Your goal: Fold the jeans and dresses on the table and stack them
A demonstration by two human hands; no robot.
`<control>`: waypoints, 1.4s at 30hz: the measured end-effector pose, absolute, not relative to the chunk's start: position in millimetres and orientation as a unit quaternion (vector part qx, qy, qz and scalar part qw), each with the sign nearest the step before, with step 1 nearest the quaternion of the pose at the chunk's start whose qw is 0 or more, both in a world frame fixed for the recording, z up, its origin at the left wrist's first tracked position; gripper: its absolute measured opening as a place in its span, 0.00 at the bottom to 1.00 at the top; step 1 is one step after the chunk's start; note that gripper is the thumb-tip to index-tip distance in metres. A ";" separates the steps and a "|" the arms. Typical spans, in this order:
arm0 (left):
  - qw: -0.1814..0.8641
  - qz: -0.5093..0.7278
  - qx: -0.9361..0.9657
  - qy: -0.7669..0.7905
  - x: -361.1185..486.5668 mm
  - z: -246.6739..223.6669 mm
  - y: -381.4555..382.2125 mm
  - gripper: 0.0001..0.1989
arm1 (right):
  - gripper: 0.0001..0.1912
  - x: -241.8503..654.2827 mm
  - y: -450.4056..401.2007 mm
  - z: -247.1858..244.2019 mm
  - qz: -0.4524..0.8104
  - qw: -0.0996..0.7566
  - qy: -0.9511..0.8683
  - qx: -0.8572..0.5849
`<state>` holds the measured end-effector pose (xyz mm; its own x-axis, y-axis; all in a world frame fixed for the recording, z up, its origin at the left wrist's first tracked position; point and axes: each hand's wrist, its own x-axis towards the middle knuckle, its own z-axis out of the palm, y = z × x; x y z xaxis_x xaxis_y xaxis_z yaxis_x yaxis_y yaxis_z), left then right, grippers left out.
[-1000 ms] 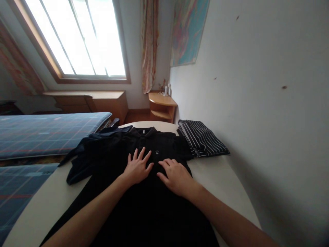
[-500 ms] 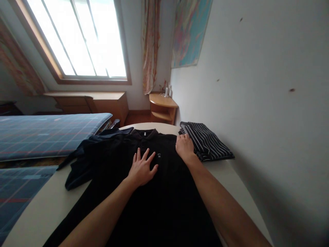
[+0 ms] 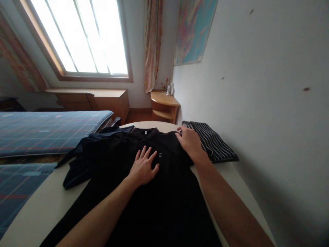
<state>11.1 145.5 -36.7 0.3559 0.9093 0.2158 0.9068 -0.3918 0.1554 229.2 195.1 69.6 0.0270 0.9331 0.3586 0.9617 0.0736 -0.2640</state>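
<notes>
Cloth: we see the black shirt (image 3: 161, 202), soft and matt, collar away from us, spread on the pale rounded worktop (image 3: 48, 204); striped folded cloth (image 3: 214, 142) at right | Left hand (image 3: 143, 168): palm down on its chest, grip spread wide, holding nothing | Right hand (image 3: 190, 140): fingers bent at the shoulder; whether this grip pinches fabric, we cannot tell

Daylight floods in through a wood-framed window (image 3: 97, 37), its panes glaring white. Patterned curtains (image 3: 153, 44) hang on either side. Beneath the window stands a wooden desk (image 3: 110, 92); in the corner, a rounded wooden shelf unit (image 3: 164, 98) bears small objects. A colourful poster (image 3: 195, 32) hangs on the pale right-hand wall (image 3: 257, 55), which has several dark marks. Blue plaid mattresses (image 3: 51, 130) lie at left, beside a white round-edged table (image 3: 43, 206). The floor (image 3: 138, 116) is reddish brown.
</notes>
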 end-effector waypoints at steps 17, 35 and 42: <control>0.022 0.134 0.825 0.549 10.4 -34.4 144.7 0.29 | 0.12 243.2 193.7 63.4 0.094 0.025 -0.736 -0.670; 0.063 0.162 0.887 0.429 10.7 -29.1 141.4 0.26 | 0.18 272.1 188.8 89.8 0.022 0.103 -0.593 -0.798; 0.065 0.234 0.852 0.463 10.1 -35.4 147.3 0.23 | 0.13 250.4 173.9 104.0 0.239 0.155 -0.748 -0.599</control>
